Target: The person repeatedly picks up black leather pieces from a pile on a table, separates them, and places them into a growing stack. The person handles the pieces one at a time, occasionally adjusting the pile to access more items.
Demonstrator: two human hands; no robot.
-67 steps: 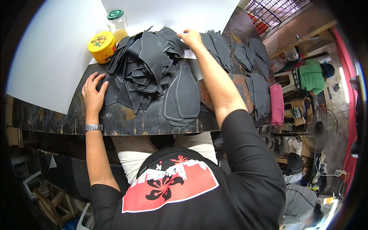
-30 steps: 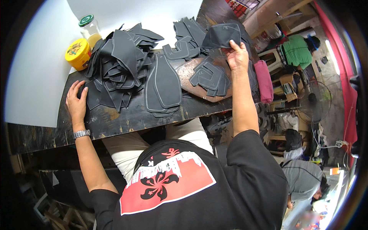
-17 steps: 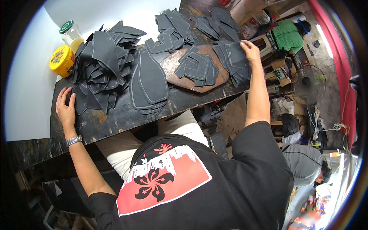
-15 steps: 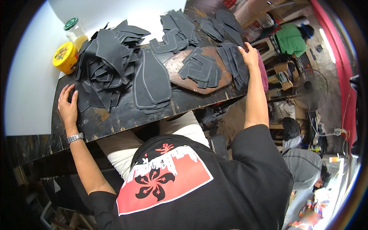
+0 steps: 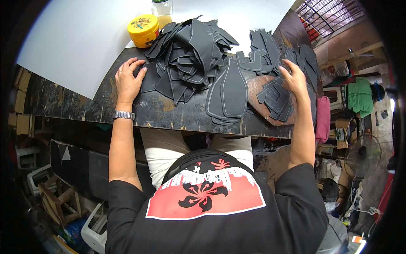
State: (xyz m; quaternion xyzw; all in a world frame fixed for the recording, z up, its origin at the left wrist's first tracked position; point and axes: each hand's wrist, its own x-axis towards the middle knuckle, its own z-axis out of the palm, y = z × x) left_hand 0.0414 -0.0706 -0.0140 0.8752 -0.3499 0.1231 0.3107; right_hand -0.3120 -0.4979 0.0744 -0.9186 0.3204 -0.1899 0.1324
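My left hand (image 5: 128, 82), with a metal watch on its wrist, rests at the left edge of a heap of dark grey cut pieces (image 5: 186, 55) with light outlines. Its fingers are spread and hold nothing. Over the right side of a brown wooden board (image 5: 256, 89) is my right hand (image 5: 294, 80), thumb and fingers apart, empty. Small angular pieces (image 5: 275, 99) lie stacked on that board, just left of my right wrist. Between the hands, long rounded panels (image 5: 234, 93) overlap near the table's front edge. My right forearm partly hides the pieces beyond it.
A yellow tub (image 5: 143, 31) and a glass jar (image 5: 163, 10) stand behind the heap. More grey pieces (image 5: 264, 44) lie at the back of the black table (image 5: 165, 112). White sheets (image 5: 76, 46) cover its far left. A person in green (image 5: 359, 95) is at the right.
The view has turned left, so the table appears farther right. My right hand has moved left from the end pile to over the board; my left hand stays beside the heap.
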